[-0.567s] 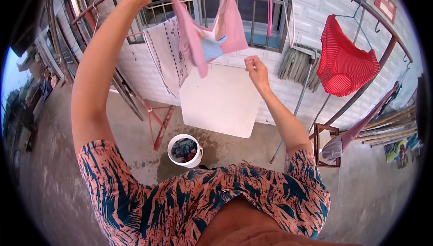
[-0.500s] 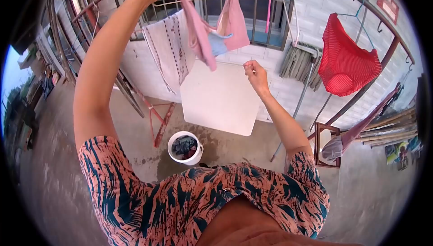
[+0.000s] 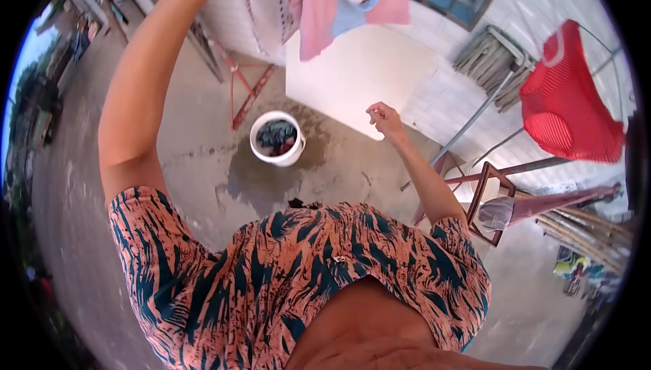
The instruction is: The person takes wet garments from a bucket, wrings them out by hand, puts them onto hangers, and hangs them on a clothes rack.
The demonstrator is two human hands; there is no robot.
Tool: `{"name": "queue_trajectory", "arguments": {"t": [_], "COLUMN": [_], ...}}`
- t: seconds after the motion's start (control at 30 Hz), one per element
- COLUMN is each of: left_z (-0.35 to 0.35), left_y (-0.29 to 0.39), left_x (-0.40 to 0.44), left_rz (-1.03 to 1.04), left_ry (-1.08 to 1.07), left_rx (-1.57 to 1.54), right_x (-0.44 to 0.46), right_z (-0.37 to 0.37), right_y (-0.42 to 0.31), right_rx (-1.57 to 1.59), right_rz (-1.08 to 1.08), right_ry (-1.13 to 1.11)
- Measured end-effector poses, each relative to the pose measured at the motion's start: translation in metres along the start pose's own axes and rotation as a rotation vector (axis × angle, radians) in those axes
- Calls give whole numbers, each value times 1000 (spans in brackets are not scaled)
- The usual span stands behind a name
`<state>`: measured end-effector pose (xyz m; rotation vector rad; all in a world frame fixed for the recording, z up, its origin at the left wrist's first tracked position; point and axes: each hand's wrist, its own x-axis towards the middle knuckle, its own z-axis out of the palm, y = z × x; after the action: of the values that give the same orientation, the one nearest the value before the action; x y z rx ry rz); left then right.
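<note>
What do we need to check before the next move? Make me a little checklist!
1. Right hand free: ok, fingers curled, nothing seen in it.
2. Left hand gripping safely: cannot tell, it is past the picture's top edge.
3. Pink garment off the ground: ok, it hangs above it.
4. Pink garment held up firmly: cannot tell, its top is cut off.
5. White bucket upright: ok, with dark cloth inside.
6. Floor dry by the bucket: not ok, a dark, wet-looking patch spreads there.

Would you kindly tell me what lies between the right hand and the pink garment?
In the head view, only the white board shows between the right hand and the pink garment, as a pale backdrop.
</note>
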<state>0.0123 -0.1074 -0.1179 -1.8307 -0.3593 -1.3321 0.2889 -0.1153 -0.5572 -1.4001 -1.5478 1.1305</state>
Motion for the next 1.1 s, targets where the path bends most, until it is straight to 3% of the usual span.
{"name": "queue_trajectory", "arguments": {"t": [0.03,0.1,0.2,0.33,0.4,0.47,0.53,0.57,0.6,0.67,0.77,0.87,0.9,0.97,1.07,1.1], "left_z": [-15,-89,-126,-183,-235,-269,-272,-260,-251,-229,-213,-224,-216,-214,-207,-206], "left_y": [10,30,76,117,120,126,123,172,185,207,225,270,273,310,371,381], "left_x": [-14,-66,-133,-268,-372,-447,-499,-429,-421,-412,-415,-438,-404,-404,-375,-357], "left_rz": [25,-28,-170,-879,-924,-1114,-1259,-1257,-1323,-1464,-1489,-1584,-1690,-1683,-1830,-1932], "left_ry": [-66,-437,-682,-1237,-1350,-1577,-1492,-1526,-1512,-1460,-1460,-1280,-1396,-1311,-1311,-1301], "left_rx": [-22,0,-282,-566,-458,-486,-559,-466,-466,-475,-462,-461,-411,-439,-464,-474], "right_x": [-8,-60,-88,-141,-154,-164,-144,-173,-170,-147,-90,-53,-44,-16,-11,-12], "right_z": [14,75,77,87,90,83,96,62,49,41,57,108,123,140,141,144], "right_y": [20,67,114,151,164,163,157,190,190,214,220,176,166,133,158,164], "right_rx": [-23,24,-41,-76,-93,-183,-254,-156,-166,-342,-513,-454,-396,-282,-530,-642], "right_rz": [57,157,345,572,612,677,739,697,723,561,366,-57,-157,107,-168,-120], "right_ry": [-38,-158,-317,-462,-472,-433,-393,-414,-410,-491,-657,-605,-531,-682,-694,-760]}}
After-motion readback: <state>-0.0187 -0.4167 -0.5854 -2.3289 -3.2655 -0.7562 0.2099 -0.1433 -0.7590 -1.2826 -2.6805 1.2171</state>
